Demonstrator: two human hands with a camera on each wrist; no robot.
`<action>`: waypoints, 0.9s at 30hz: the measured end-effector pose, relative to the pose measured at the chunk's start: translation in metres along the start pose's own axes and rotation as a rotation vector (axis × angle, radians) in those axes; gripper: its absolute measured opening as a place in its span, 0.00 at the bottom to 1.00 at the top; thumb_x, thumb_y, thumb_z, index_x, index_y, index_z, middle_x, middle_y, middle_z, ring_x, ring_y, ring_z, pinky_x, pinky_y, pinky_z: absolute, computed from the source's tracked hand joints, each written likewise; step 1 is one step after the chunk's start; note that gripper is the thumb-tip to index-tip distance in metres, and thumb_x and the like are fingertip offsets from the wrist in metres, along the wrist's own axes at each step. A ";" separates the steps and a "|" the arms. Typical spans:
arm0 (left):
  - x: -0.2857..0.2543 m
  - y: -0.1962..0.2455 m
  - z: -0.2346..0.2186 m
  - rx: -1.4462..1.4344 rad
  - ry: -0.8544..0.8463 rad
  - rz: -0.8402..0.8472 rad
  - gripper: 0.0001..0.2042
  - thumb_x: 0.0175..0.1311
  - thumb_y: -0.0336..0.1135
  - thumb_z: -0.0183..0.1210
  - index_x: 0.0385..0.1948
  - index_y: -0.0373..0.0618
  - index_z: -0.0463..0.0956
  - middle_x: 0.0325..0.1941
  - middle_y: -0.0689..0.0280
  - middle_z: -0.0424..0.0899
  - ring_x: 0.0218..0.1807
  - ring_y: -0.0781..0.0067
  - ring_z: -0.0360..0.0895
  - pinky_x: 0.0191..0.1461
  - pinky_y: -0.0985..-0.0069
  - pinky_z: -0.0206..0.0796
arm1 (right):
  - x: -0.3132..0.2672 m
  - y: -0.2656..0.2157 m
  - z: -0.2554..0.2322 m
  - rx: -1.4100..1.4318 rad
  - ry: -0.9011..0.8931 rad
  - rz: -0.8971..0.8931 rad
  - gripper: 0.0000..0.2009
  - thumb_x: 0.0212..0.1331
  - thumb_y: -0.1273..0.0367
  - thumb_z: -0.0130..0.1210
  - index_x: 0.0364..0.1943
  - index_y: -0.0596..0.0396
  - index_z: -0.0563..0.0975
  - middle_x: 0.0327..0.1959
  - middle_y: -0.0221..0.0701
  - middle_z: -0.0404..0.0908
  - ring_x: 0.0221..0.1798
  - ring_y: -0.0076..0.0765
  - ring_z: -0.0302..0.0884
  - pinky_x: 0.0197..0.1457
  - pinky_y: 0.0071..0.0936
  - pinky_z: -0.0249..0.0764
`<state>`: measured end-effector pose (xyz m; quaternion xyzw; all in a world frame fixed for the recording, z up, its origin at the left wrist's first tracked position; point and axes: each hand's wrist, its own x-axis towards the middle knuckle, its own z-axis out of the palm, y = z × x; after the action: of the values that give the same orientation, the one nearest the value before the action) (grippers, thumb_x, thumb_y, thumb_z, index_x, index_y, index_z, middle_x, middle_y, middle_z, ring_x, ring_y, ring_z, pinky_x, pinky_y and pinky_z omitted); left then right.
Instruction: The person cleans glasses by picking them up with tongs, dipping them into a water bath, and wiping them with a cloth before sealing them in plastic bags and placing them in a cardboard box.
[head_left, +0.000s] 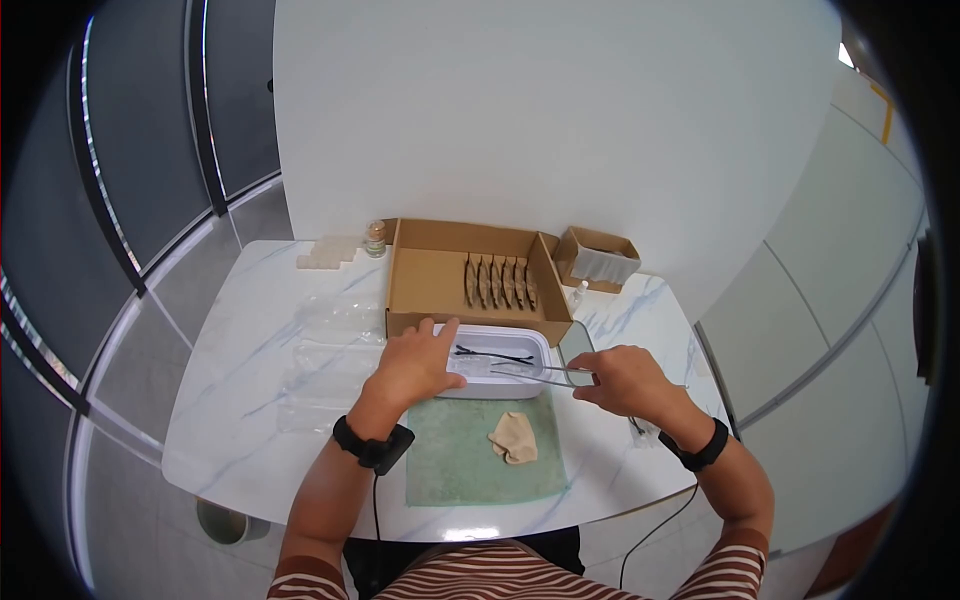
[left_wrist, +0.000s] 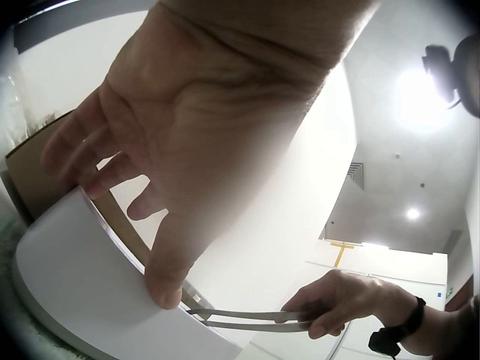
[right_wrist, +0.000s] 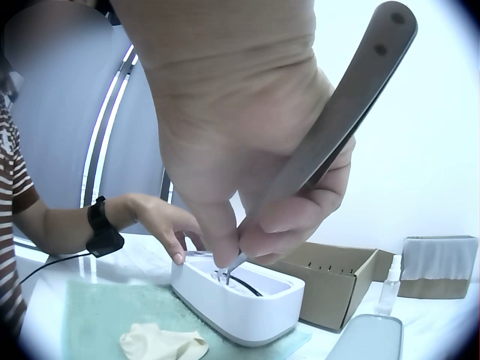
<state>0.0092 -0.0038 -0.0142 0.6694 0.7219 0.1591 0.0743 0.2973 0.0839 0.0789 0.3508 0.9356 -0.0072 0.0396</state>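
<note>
Tub [right_wrist: 232,315]: white outside; faint lilac cast inside, head view. Strip [head_left: 490,354] within: black. Tweezers [right_wrist: 360,82]: plain silver-grey metal, two darker round spots near the broad end. Mat [head_left: 450,460]: mottled pale green. Cloth [head_left: 515,442]: cream, unpatterned. Table [head_left: 230,400]: white, marble pattern, blue-grey veins. Box [head_left: 430,285]: plain cardboard brown; row of slim pieces [head_left: 507,285] inside, brown with near-black ends. Wall [head_left: 560,120]: plain white. Panels [head_left: 140,130], left: dark grey. Wristbands [head_left: 708,450]: black. Shirt [head_left: 480,575]: reddish-brown and off-white stripes.
</note>
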 end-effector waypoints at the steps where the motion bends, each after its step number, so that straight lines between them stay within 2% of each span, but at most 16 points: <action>1: 0.000 0.000 0.000 0.003 -0.004 -0.003 0.43 0.52 0.51 0.74 0.70 0.47 0.64 0.59 0.50 0.76 0.59 0.46 0.77 0.59 0.55 0.72 | 0.001 0.002 -0.003 0.004 -0.031 0.004 0.18 0.56 0.60 0.68 0.52 0.44 0.84 0.32 0.36 0.87 0.39 0.47 0.85 0.44 0.41 0.79; 4: 0.001 0.000 0.000 -0.002 -0.006 -0.005 0.43 0.52 0.51 0.74 0.70 0.47 0.64 0.59 0.50 0.76 0.59 0.46 0.77 0.59 0.55 0.72 | 0.005 0.007 -0.012 0.042 0.042 0.001 0.18 0.54 0.61 0.70 0.50 0.47 0.85 0.28 0.34 0.86 0.34 0.43 0.85 0.40 0.37 0.78; 7: 0.000 0.004 -0.007 -0.030 -0.058 -0.038 0.45 0.51 0.50 0.74 0.71 0.47 0.62 0.65 0.48 0.73 0.62 0.45 0.76 0.64 0.57 0.70 | 0.013 0.012 -0.016 0.084 0.009 0.030 0.18 0.55 0.62 0.70 0.50 0.49 0.85 0.28 0.34 0.86 0.33 0.43 0.84 0.40 0.37 0.78; 9: 0.001 0.003 -0.005 -0.043 -0.056 -0.039 0.45 0.51 0.50 0.74 0.71 0.47 0.62 0.64 0.48 0.73 0.61 0.44 0.77 0.63 0.56 0.71 | 0.020 0.016 -0.012 0.105 0.006 0.019 0.18 0.55 0.62 0.70 0.50 0.49 0.85 0.28 0.35 0.86 0.33 0.43 0.84 0.40 0.37 0.78; 12: 0.000 0.005 -0.009 -0.065 -0.070 -0.056 0.45 0.51 0.49 0.74 0.71 0.46 0.62 0.64 0.47 0.73 0.58 0.42 0.79 0.61 0.55 0.72 | 0.027 0.019 -0.004 0.114 0.003 0.041 0.18 0.55 0.62 0.70 0.49 0.50 0.85 0.29 0.36 0.86 0.33 0.44 0.84 0.41 0.38 0.78; 14: 0.000 0.005 -0.009 -0.074 -0.088 -0.071 0.45 0.51 0.49 0.74 0.71 0.46 0.62 0.64 0.47 0.73 0.57 0.41 0.80 0.59 0.55 0.73 | 0.029 0.021 -0.001 0.081 -0.057 0.042 0.19 0.56 0.60 0.67 0.51 0.47 0.85 0.35 0.39 0.88 0.40 0.48 0.86 0.46 0.40 0.80; 18: 0.002 0.005 -0.006 -0.071 -0.066 -0.090 0.45 0.51 0.50 0.75 0.70 0.44 0.62 0.63 0.48 0.74 0.56 0.41 0.80 0.59 0.55 0.74 | 0.031 0.022 0.001 0.104 -0.077 0.049 0.19 0.56 0.59 0.68 0.52 0.47 0.85 0.35 0.39 0.88 0.40 0.49 0.85 0.46 0.40 0.79; 20: 0.003 0.006 -0.005 -0.066 -0.070 -0.106 0.45 0.50 0.50 0.75 0.70 0.43 0.62 0.62 0.48 0.74 0.56 0.41 0.80 0.59 0.55 0.74 | 0.029 0.020 0.000 0.082 -0.055 0.025 0.18 0.56 0.61 0.69 0.50 0.49 0.85 0.32 0.38 0.88 0.36 0.44 0.85 0.43 0.39 0.78; 24: 0.004 0.007 -0.005 -0.044 -0.083 -0.146 0.45 0.49 0.51 0.75 0.68 0.42 0.65 0.61 0.48 0.75 0.57 0.43 0.80 0.59 0.56 0.75 | 0.027 0.022 -0.006 0.120 -0.082 -0.002 0.18 0.56 0.61 0.69 0.50 0.48 0.86 0.31 0.37 0.87 0.34 0.43 0.85 0.42 0.38 0.78; 26: 0.005 0.008 -0.005 -0.033 -0.085 -0.150 0.44 0.49 0.52 0.76 0.68 0.42 0.66 0.60 0.48 0.76 0.57 0.43 0.80 0.59 0.57 0.75 | 0.028 0.020 -0.013 0.117 -0.180 0.002 0.18 0.56 0.59 0.68 0.50 0.46 0.86 0.35 0.36 0.88 0.41 0.47 0.85 0.47 0.40 0.79; 27: 0.004 0.008 -0.004 -0.029 -0.075 -0.145 0.44 0.48 0.52 0.76 0.68 0.42 0.66 0.60 0.48 0.76 0.56 0.43 0.80 0.59 0.57 0.75 | 0.029 0.021 -0.015 0.122 -0.178 0.005 0.18 0.56 0.59 0.68 0.50 0.46 0.86 0.35 0.36 0.88 0.41 0.47 0.85 0.47 0.40 0.79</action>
<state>0.0147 0.0003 -0.0070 0.6199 0.7626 0.1385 0.1226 0.2878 0.1195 0.0916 0.3529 0.9253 -0.0950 0.1010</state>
